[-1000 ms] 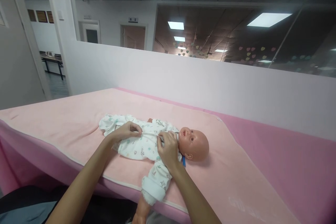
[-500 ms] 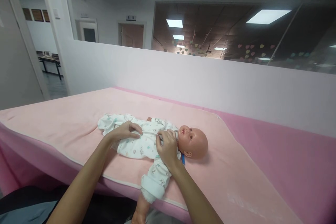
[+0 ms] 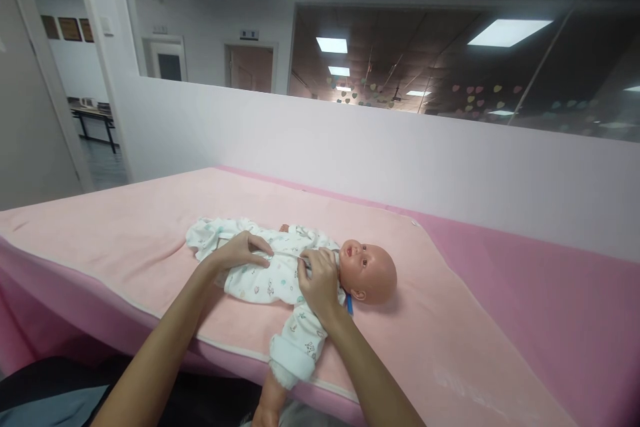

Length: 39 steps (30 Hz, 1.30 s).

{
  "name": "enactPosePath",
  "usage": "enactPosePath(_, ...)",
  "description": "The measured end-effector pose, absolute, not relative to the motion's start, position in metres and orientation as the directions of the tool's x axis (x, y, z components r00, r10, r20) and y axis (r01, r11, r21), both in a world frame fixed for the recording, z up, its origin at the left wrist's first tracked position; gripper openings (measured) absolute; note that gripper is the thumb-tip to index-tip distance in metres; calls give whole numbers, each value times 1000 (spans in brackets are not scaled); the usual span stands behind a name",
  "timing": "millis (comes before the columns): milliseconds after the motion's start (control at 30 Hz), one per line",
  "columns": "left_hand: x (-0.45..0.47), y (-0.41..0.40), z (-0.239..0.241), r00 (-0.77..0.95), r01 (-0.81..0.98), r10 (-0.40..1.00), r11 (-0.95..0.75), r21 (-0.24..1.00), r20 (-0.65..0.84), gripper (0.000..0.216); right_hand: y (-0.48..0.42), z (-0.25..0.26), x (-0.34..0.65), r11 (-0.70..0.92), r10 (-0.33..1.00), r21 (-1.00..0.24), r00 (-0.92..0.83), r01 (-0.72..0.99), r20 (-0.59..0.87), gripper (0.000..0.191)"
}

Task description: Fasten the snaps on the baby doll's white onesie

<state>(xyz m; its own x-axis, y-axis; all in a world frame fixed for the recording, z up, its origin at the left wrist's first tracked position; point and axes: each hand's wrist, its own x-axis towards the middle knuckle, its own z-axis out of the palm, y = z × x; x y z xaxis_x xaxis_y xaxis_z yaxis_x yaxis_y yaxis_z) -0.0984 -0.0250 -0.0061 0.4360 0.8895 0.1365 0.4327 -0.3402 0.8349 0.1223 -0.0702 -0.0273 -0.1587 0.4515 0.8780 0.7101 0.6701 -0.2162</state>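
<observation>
A baby doll [image 3: 370, 271] lies on its back, its bald head to the right and its face upward. It wears a white baby romper [image 3: 257, 283] with small printed animals and green dots. My left hand [image 3: 244, 250] is at the waist, thumb and fingertips in a loose pinch on the front edge of the cloth. At the chest, just below the neck, my right hand [image 3: 319, 278] has its fingers curled on the same edge. A straight strip of cloth runs between both hands. The right fingertips are partly hidden. Below my right wrist extends a sleeve [image 3: 295, 347] with a folded cuff.
A pale pink blanket [image 3: 125, 240] covers the padded table, with a darker pink cover [image 3: 525, 280] at the right. Something blue [image 3: 349, 303] shows under the doll's neck. A white half-wall [image 3: 350, 153] with glass above stands behind. The doll's near arm [image 3: 270, 400] hangs past the front edge.
Both hands stay at the same places on the romper, with only a very slight shift. The doll lies as before.
</observation>
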Motion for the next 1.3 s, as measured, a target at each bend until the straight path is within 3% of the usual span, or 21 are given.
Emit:
enactPosePath(367,-96,-27,-7,403,388,901,-329,861,163,24,-70,-28,123,669,442,-208,-157,713,883,9)
enactPosePath(733,-95,-30,-4,388,369,911,-294,882,141,29,-72,-28,123,680,433,-215,-147,701,889,9)
enactPosePath(1000,-94,-25,-10,386,364,898,-358,860,211,28,-71,-31,124,658,438,-202,-150,725,886,10)
enactPosePath(1100,-92,-28,2,439,451,866,-443,775,240,21,-75,-26,131,647,462,-183,-190,740,866,12)
enactPosePath(1300,-84,-36,36,504,753,840,-541,374,200,15,-122,-16,165,673,441,-73,-321,736,838,16)
